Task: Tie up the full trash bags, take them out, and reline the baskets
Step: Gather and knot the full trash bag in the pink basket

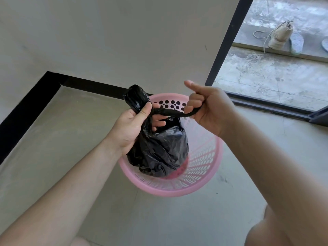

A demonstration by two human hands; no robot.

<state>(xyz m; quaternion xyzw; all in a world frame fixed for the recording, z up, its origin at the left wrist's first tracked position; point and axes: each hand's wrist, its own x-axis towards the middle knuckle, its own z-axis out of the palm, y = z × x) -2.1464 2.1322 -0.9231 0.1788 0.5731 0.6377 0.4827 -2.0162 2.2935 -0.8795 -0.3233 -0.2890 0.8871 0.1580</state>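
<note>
Both hands [200,110] grip the trash bag [159,148] above the basket [204,167].

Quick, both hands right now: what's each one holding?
Left hand: gripping the black trash bag at its neck, plus a black roll.
Right hand: closed round the bag's twisted end.

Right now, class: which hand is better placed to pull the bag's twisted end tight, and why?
Probably the right hand: it grips the twisted end stretched sideways from the bag. The left hand grips the bag's neck, also holding a roll, so it anchors.
</note>
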